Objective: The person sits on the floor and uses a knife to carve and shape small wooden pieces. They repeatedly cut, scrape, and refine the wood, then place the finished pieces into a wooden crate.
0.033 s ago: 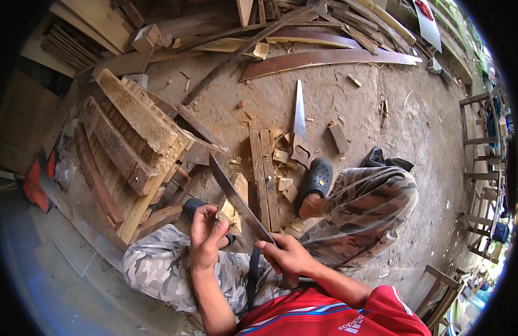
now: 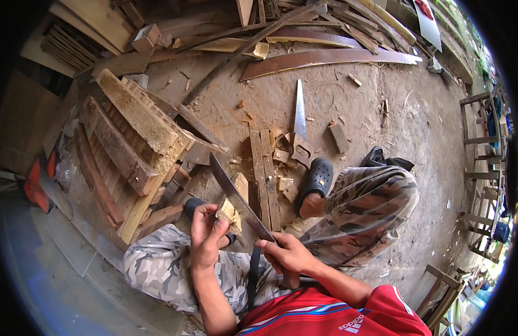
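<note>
Practically unchanged: fingers (image 2: 199, 220) grip wood block (image 2: 228, 213) and knife (image 2: 241, 203).

Barely any visible change, at most a slight shift of the blade (image 2: 240, 200)

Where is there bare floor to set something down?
Widest: the largely bare floor between the bent right knee and the wooden racks. Smaller, with small debris: between the handsaw and the slanting pole. Crowded: beyond the long blade, among planks and offcuts, and left, around the stacked timber.
</note>
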Demonstrator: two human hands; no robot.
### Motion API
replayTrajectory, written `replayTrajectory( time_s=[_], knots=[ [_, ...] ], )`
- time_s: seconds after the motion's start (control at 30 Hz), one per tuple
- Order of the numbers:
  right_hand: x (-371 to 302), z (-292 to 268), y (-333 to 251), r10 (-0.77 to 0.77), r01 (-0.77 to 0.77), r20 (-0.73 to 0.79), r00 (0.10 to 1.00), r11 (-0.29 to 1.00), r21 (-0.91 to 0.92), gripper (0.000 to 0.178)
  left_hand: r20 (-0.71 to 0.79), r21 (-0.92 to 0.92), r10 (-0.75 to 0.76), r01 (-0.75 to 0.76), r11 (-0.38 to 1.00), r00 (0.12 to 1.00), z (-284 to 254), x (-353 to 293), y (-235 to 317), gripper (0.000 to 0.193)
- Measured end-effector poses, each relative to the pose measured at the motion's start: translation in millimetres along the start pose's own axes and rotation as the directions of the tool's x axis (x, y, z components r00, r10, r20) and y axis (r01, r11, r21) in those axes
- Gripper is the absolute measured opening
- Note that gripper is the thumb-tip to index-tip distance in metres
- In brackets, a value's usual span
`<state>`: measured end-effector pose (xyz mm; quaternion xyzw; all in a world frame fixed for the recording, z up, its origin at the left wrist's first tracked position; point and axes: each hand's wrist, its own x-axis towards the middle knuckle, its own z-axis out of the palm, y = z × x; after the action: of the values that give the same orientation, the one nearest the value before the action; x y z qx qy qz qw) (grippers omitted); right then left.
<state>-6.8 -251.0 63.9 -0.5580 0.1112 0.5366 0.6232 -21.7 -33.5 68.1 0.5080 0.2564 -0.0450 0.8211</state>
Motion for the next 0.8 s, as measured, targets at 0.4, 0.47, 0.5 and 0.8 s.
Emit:
replayTrajectory(
  time_s=[0.4, 0.47, 0.5, 0.8],
  knots=[
    [37, -33, -7, -0.293, 0.179, -0.432, 0.853, 0.941, -0.286, 0.03, -0.263, 0.224, 0.191, -0.132, 0.966, 0.946, -5, 15, 18, 0.04],
    [34, -31, -8, -0.335, 0.222, -0.365, 0.869, 0.922, -0.317, 0.034, -0.278, 0.228, 0.199, -0.137, 0.964, 0.94, -7, 21, 19, 0.039],
    [32, -28, -9, -0.274, 0.16, -0.35, 0.896, 0.934, -0.32, 0.037, -0.29, 0.23, 0.2, -0.135, 0.964, 0.936, -7, 24, 19, 0.039],
    [17, -8, -17, -0.453, 0.349, -0.091, 0.887, 0.786, -0.509, 0.038, -0.358, 0.258, 0.243, -0.154, 0.954, 0.902, 0, 35, 15, 0.037]
  ],
)
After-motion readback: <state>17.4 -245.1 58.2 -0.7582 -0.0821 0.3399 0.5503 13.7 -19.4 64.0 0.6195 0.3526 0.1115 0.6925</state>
